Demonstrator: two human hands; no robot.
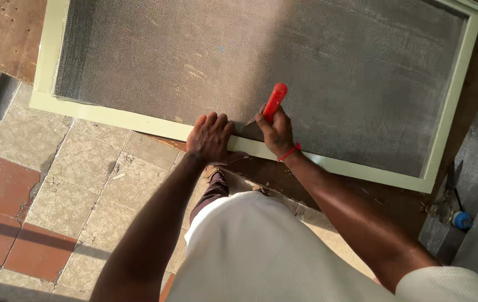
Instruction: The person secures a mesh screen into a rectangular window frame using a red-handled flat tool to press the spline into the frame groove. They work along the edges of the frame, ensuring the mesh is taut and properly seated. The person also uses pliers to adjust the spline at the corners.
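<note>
The floor (65,184) under me is laid with worn tiles, pale ones mostly, with a band of reddish ones along the left edge. Across the top of my view a wooden board (4,33) lies flat, and on it rests a big screen frame (110,118), painted pale green, tilted a little so its near rail runs from the upper left down toward the lower right. Grey wire mesh (306,61) fills the frame from rail to rail, with sunlight falling over its middle.

My left hand (210,138) lies palm down on the near rail, about midway along it, fingers curled over the inner edge where the mesh meets the wood; it presses there and grips nothing loose. Just beside it, to the right, my right hand (275,133) is closed around a knife (274,102) with a red handle, which sticks up and away from me over the mesh. The blade end points down to the left, at the seam between mesh and rail, in the small gap between my two hands. A red thread (290,152) circles my right wrist.
</note>
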